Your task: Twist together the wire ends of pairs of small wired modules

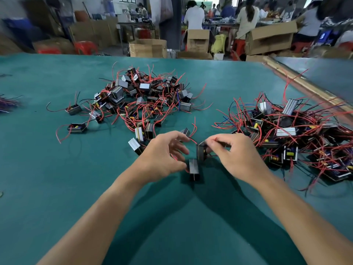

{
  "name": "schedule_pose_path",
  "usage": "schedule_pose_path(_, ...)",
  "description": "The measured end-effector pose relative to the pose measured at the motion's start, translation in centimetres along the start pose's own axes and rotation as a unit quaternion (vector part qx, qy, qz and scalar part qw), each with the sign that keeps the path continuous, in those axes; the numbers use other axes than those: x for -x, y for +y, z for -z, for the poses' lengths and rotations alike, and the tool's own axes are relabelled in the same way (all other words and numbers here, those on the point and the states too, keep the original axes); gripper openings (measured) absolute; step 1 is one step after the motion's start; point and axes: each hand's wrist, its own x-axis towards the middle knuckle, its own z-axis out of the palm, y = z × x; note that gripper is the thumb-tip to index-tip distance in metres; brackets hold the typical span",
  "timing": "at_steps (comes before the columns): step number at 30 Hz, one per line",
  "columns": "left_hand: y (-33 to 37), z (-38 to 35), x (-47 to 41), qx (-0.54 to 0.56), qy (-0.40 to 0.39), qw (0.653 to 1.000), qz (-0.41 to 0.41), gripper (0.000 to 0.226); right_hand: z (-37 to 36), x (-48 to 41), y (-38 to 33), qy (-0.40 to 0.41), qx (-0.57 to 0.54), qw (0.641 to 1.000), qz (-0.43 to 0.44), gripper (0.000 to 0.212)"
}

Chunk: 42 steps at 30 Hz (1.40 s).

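Two small dark modules in work: the upper module (201, 152) hangs tilted between the hands, and the lower module (194, 169) stands just below it, its base at or just above the green table (57, 169); contact cannot be told. A red wire (192, 140) arcs from the forefinger of the left hand (168, 152) to the right hand (236, 157). The left hand is narrow, its fingers curled about this wire, and its thumb tip lies beside the lower module. The right hand is likewise narrow, pinching the wire's other end between thumb and forefinger just above the upper module. Both forearms are bare and reach in from the near edge. Behind the hands lies a central pile (145, 98) of like modules tangled in red and black leads; a second pile (286, 131) lies to the right, close to the right hand. Two stray modules (73, 109) rest apart at left. Beyond the table stand cardboard boxes (148, 47) and seated workers (193, 16), blurred.
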Motion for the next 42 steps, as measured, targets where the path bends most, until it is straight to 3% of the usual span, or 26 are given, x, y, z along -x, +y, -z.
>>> schedule_pose_path(3,-0.3,-0.2,0.2,-0.140,0.013,0.990,-0.033,0.041,0.3,-0.1,-0.4,0.064,-0.072,0.995,0.001,0.018)
schedule_pose_path(11,-0.4,-0.1,0.3,-0.244,-0.026,0.969,-0.033,0.032,1.8,-0.4,-1.7,0.214,-0.154,0.963,0.058,0.017)
schedule_pose_path(15,-0.2,-0.1,0.3,-0.272,0.018,0.962,-0.029,0.023,2.7,-0.5,-2.3,0.263,-0.164,0.947,0.079,0.017)
schedule_pose_path(18,0.0,0.3,0.1,-0.239,0.070,0.969,-0.002,0.008,3.2,-0.4,-2.3,0.216,-0.156,0.961,0.078,0.017)
schedule_pose_path(20,0.2,0.7,-0.1,-0.139,0.079,0.986,0.050,0.003,3.1,-0.2,-2.1,0.133,-0.121,0.982,0.061,0.021)
schedule_pose_path(22,0.4,1.1,-0.1,-0.033,0.061,0.992,0.105,0.005,2.7,0.0,-1.8,0.057,-0.058,0.995,0.051,0.021)
schedule_pose_path(28,1.0,1.1,0.0,0.093,0.003,0.984,0.155,0.008,1.6,0.4,-1.3,-0.101,-0.001,0.995,-0.003,0.012)
schedule_pose_path(33,1.3,1.1,0.1,0.147,0.009,0.978,0.147,0.015,1.8,0.2,-1.1,-0.130,-0.021,0.991,-0.016,0.011)
schedule_pose_path(42,1.4,1.4,0.4,0.215,-0.065,0.968,0.108,0.027,1.8,0.2,-1.0,-0.150,0.003,0.989,-0.020,0.019)
